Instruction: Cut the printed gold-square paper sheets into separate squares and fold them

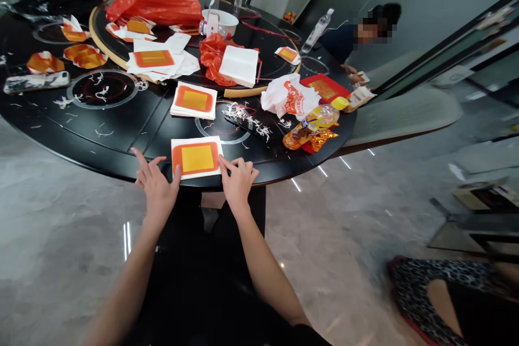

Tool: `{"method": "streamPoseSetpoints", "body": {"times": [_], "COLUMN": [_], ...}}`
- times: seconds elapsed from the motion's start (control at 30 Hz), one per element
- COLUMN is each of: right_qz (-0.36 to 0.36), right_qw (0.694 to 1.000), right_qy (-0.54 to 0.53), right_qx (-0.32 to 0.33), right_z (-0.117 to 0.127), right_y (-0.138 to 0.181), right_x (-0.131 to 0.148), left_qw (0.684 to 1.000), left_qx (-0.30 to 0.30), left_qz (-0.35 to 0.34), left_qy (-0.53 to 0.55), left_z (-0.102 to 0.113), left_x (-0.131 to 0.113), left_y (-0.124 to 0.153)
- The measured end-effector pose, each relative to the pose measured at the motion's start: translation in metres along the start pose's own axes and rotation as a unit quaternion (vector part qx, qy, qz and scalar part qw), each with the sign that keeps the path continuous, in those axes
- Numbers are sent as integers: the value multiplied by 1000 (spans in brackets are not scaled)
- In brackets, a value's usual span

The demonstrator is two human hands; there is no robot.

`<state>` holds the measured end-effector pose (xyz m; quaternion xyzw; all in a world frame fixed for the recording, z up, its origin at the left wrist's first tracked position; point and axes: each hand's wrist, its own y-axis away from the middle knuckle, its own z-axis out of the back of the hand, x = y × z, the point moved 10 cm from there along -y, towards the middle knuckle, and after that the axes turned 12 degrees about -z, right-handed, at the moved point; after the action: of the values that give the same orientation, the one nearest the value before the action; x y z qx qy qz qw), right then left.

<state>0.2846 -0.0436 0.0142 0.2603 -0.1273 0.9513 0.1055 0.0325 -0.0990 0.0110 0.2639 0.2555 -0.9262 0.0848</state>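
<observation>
Paper with an orange border and gold middle point(197, 158) is set at the near edge of the black table point(117, 140). Its lower left corner is touched by the thumb of the left hand point(157, 186), whose fingers are spread apart. Its right edge is met by the thumb of the right hand point(237, 181), with the forefinger close by; whether the edge is clamped between them cannot be told.

Just beyond, toward the table's middle, a stack of similar papers point(193, 101) is placed, with white shreds point(243, 113) scattered to its right. Near the table's right edge, a yellow-capped bottle point(312, 125) is laid on its side, amber liquid seen within. Beside it a crumpled white bag point(290, 97) is seen, its contents hidden.

On the turntable point(239, 93), a white bowl point(225, 20) is partly hidden by small items, and its inside cannot be made out. A long red bag point(154, 5) is spread over the far left rim; what it covers is hidden. Beyond the table's right edge, a person point(344, 38) is seen with the face blurred. At bottom right, a patterned cloth point(441, 281) is cut off.
</observation>
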Motion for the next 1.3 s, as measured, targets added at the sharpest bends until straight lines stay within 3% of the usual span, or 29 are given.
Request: {"method": "streamPoseSetpoints", "body": {"times": [0.67,1.3], "right_qz": [84,92], "right_qw": [996,994], "right_qy": [37,60], "right_qx": [-11,-9], "right_z": [2,-1], "right_y": [12,13], "right_x": [11,13], "left_qw": [999,1000], "left_qx": [-4,-3], "left_qz": [-21,-13], "left_qy": [-41,-27], "left_z": [1,-1], "left_x": [-6,-3], "left_y": [-1,4]}}
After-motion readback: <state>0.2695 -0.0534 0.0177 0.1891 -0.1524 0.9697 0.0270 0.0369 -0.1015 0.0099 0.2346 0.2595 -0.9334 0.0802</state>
